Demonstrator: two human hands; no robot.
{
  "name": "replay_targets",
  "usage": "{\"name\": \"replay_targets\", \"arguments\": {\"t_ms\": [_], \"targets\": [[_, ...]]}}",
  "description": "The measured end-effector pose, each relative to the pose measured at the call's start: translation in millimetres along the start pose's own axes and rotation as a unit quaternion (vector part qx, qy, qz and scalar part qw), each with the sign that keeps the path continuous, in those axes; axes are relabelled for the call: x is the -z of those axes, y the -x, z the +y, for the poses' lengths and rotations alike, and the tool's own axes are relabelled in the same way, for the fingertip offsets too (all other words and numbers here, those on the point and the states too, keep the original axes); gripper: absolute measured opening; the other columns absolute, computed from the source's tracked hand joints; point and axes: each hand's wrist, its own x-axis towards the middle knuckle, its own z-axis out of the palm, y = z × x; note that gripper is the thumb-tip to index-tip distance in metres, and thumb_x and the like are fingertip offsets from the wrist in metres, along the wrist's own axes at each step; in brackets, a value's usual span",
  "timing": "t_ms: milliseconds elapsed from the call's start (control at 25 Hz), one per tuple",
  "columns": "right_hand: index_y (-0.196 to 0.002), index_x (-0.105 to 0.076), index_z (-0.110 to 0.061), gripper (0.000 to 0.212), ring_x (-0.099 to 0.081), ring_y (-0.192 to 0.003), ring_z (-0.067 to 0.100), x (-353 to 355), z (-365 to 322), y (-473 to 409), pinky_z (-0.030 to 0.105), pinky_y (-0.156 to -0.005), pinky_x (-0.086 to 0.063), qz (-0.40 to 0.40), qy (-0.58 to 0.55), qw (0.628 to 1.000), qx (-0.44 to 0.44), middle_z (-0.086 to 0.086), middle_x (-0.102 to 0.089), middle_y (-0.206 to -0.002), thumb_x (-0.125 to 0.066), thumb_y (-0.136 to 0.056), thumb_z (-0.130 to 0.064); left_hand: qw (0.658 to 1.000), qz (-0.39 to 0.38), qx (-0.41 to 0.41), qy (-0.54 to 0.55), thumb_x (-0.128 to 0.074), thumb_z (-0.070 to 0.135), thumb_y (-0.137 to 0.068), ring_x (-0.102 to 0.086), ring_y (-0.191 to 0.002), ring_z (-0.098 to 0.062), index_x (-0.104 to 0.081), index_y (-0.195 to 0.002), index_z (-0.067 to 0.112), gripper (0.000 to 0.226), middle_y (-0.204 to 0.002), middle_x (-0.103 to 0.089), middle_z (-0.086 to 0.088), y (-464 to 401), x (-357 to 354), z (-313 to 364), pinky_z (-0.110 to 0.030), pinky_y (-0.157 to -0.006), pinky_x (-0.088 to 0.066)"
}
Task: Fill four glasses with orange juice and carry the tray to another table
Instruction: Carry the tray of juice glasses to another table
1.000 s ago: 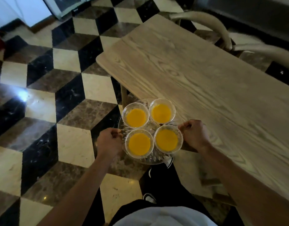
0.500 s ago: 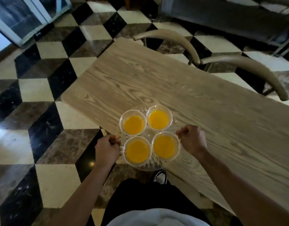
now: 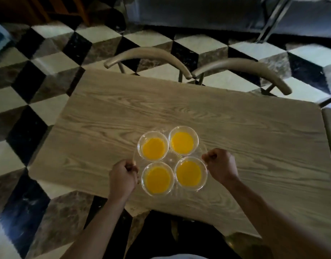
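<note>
We look down past our own forearms at a round clear glass tray [image 3: 136, 159] with a moulded, ribbed pattern, held over the near half of a pale wooden table [image 3: 235, 139] with bold swirling grain. Our left hand [image 3: 121, 177] is curled into a fist around the tray's left rim, and our right hand [image 3: 221, 165] is fisted the same way around the right rim. Four clear round glasses [image 3: 153, 147] stand on it in a tight two-by-two square, rims nearly touching, each holding opaque bright orange juice [image 3: 182, 143]. We cannot tell whether the tray already rests on the wood or hangs just above it.

The step, as we judge it, is setting the tray down. Doing it well means keeping both fists level, lowering slowly so the juice does not slosh, and letting go only once the base sits flat, well in from the table's near edge.

Beyond the table, two curved beige chair backs [image 3: 151, 57] arc over a glossy floor [image 3: 21, 101] of black, white and brown marble diamonds.
</note>
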Motion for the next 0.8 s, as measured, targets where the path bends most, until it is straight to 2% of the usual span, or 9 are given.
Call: {"name": "replay_targets", "arguments": {"t_ms": [120,240,320,440,520,680,800], "targets": [[-0.079,-0.078,-0.012,0.011,-0.060,-0.063,0.004,-0.9,1.9,-3.1,0.015,-0.058,-0.040,0.038,-0.018,0.999,-0.028,-0.014,-0.064,-0.065,-0.074,-0.088,-0.017,0.999,-0.026,-0.009,-0.019,-0.068,0.004,-0.092,-0.072,-0.071,-0.023,-0.074,-0.093,0.007,0.007,-0.081,-0.075,-0.008,-32.4,-8.8,12.2,-0.032,-0.063,-0.058],[-0.080,-0.078,-0.010,0.011,-0.053,-0.059,-0.009,-2.5,3.8,-6.4,0.010,-0.053,-0.036,0.062,-0.031,0.996,-0.057,-0.021,-0.058,-0.061,-0.074,-0.088,-0.015,0.996,-0.075,-0.028,-0.043,-0.067,0.005,-0.093,-0.068,-0.067,-0.015,-0.073,-0.095,0.007,0.006,-0.084,-0.075,-0.006,-54.5,-16.5,27.3,-0.021,-0.055,-0.047],[-0.078,-0.077,-0.010,0.012,-0.055,-0.056,-0.008,-4.8,6.4,-8.5,0.011,-0.051,-0.038,0.069,-0.045,0.993,-0.084,-0.017,-0.061,-0.060,-0.074,-0.088,-0.016,0.994,-0.099,-0.039,-0.039,-0.069,0.007,-0.093,-0.069,-0.065,-0.017,-0.073,-0.097,0.010,0.006,-0.083,-0.076,-0.007,-69.5,-23.9,34.6,-0.025,-0.055,-0.052],[-0.077,-0.077,-0.012,0.013,-0.059,-0.054,-0.003,-6.5,10.6,-12.5,0.015,-0.050,-0.041,0.085,-0.066,0.988,-0.111,-0.014,-0.064,-0.060,-0.073,-0.089,-0.017,0.991,-0.121,-0.045,-0.040,-0.071,0.009,-0.093,-0.071,-0.069,-0.024,-0.073,-0.099,0.012,0.007,-0.085,-0.078,-0.009,-88.6,-38.0,43.6,-0.040,-0.066,-0.063],[-0.079,-0.077,-0.013,0.012,-0.062,-0.056,0.002,-7.0,14.8,-15.6,0.017,-0.051,-0.042,0.093,-0.072,0.985,-0.125,-0.012,-0.065,-0.060,-0.074,-0.090,-0.018,0.989,-0.132,-0.050,-0.048,-0.071,0.009,-0.092,-0.074,-0.074,-0.027,-0.074,-0.098,0.013,0.008,-0.086,-0.078,-0.009,-98.8,-47.9,46.1,-0.045,-0.071,-0.065],[-0.077,-0.075,-0.012,0.015,-0.069,-0.062,0.014,-11.5,29.7,-21.8,0.029,-0.063,-0.056,0.113,-0.068,0.978,-0.159,-0.003,-0.071,-0.064,-0.074,-0.088,-0.022,0.985,-0.149,-0.064,-0.063,-0.071,0.010,-0.092,-0.075,-0.076,-0.028,-0.073,-0.092,0.014,0.004,-0.083,-0.077,-0.006,-109.3,-66.4,50.1,-0.044,-0.069,-0.065],[-0.077,-0.076,-0.009,0.018,-0.070,-0.065,0.020,-15.4,39.5,-26.8,0.032,-0.066,-0.056,0.123,-0.060,0.976,-0.172,0.001,-0.072,-0.064,-0.074,-0.087,-0.024,0.983,-0.158,-0.062,-0.070,-0.070,0.005,-0.092,-0.075,-0.074,-0.030,-0.071,-0.087,0.015,0.012,-0.081,-0.075,-0.005,-113.2,-77.1,51.2,-0.042,-0.064,-0.064]]}}
